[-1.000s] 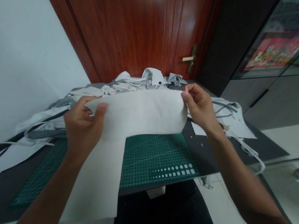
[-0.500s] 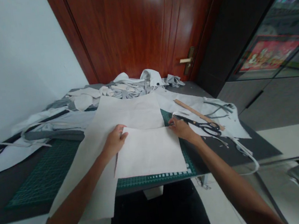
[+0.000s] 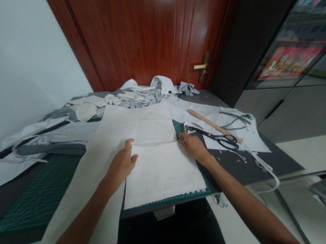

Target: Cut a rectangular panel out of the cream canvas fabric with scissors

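Note:
A smaller off-white cloth piece [image 3: 162, 172] lies flat in front of me, over the lower part of a larger off-white cloth piece [image 3: 139, 121]. My left hand [image 3: 123, 161] rests at the smaller piece's far left corner, thumb and forefinger spread apart. At the far right corner, my right hand [image 3: 192, 146] pinches the edge of the smaller cloth; its fingertips are partly hidden. Beneath the cloth is a green cutting mat [image 3: 40, 194]. Black-handled scissors [image 3: 217, 137] lie just right of my right hand.
A wooden ruler [image 3: 211, 123] and grey strips lie on white fabric [image 3: 251, 138] to the right. Heaped cloth scraps [image 3: 138, 95] line the table's back, before a wooden door [image 3: 130, 34]. Folded fabric [image 3: 54, 140] lies at the left by the wall.
The smaller cloth has slid a little toward me, its near edge now lower. My left thumb and forefinger have parted from their closer hold. My right hand stays at its corner.

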A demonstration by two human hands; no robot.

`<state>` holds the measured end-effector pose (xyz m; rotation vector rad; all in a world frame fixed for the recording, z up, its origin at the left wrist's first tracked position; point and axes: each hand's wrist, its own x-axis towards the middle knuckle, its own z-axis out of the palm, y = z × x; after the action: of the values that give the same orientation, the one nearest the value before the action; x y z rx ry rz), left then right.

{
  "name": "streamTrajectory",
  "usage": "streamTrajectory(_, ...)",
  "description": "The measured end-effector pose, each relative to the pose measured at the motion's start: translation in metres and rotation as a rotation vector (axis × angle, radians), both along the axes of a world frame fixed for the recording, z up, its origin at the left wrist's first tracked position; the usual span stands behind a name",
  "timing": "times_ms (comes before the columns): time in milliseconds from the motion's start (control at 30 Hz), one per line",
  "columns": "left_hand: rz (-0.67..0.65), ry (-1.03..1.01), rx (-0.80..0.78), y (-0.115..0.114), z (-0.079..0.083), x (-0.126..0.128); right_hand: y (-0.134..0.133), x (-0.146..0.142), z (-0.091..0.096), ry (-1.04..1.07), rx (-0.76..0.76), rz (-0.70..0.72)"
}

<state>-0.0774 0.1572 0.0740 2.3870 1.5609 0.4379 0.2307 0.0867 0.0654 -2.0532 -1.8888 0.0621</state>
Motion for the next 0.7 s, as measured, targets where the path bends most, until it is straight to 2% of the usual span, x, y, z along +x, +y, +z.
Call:
streamTrajectory(267, 0.031, -0.026, 0.13, -0.005, -0.001, -0.003, -0.001, 0.005, -0.009, -0.023, 0.065, 0.023)
streamTrajectory(400, -0.029, -0.058, 0.373, -0.033, -0.013, 0.006, 0.0, 0.015, -0.01, -0.029, 0.131, 0.034)
streamTrajectory(467, -0.113, -0.085, 0.454, -0.055, -0.023, 0.017, -0.001, 0.028, -0.009, -0.039, 0.173, 0.013)
streamTrajectory(567, -0.264, -0.157, 0.424, -0.085, -0.037, 0.033, -0.005, 0.058, -0.004, -0.066, 0.229, -0.063)
streamTrajectory(700, -0.372, -0.238, 0.322, -0.098, -0.041, 0.043, -0.016, 0.111, 0.0, -0.113, 0.265, -0.215)
